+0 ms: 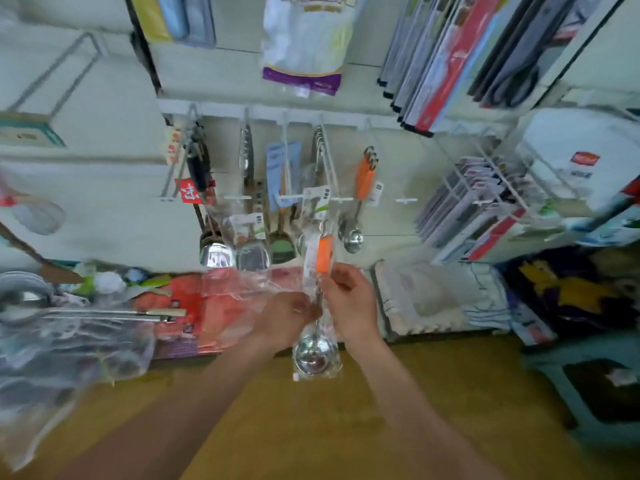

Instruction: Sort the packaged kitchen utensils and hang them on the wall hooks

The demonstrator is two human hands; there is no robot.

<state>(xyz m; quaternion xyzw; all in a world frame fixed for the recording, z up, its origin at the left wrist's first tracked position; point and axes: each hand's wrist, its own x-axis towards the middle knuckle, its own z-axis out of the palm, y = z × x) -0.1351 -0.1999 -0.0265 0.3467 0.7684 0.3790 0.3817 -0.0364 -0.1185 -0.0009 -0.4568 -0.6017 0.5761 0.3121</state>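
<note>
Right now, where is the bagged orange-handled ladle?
Head view, centre: the ladle is gripped by the left hand and right hand, handle up, below and left of the hung orange spoons.

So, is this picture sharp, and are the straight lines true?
Head view: motion blur softens everything, worst over the bagged utensils at the left edge; the wide lens bends the hook rail; the left hand, right hand and the orange-handled ladle they hold stay readable; its clear wrapper shows glare.

1. One view only, worn on the head, wide-angle.
2. Faces forward and down at the wall (391,188) and its hooks (329,161), floor (311,427) below.
3. Close range: left arm (173,410) and right arm (415,410) enter from the bottom edge.
</note>
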